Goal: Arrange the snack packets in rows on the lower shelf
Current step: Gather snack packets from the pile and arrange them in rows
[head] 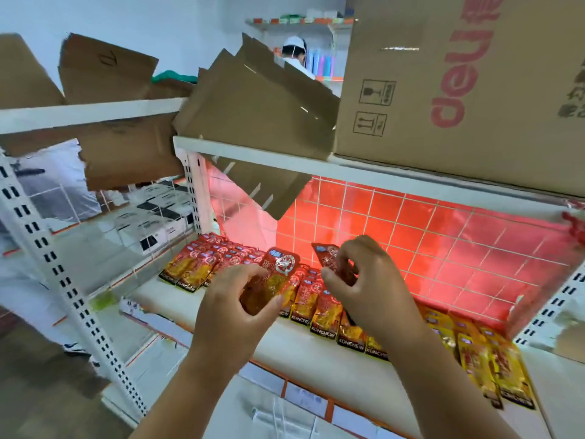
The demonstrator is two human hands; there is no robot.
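Head view: lower shelf [297, 353] partly stocked.
Left grip [234, 299]: fingers curled round one red packet [275, 277], held just above the rows.
Right grip [364, 280]: pinching a second packet [327, 256], also off the shelf.
Done: red rows [202, 264] at left and centre; yellow packets [487, 359] at right.
Remaining: I'd judge these two need setting down; whether more stock waits, I can't tell.

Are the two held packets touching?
Apart. Head view shows a gap between the left packet, in the left hand, and the right packet, in the right hand.
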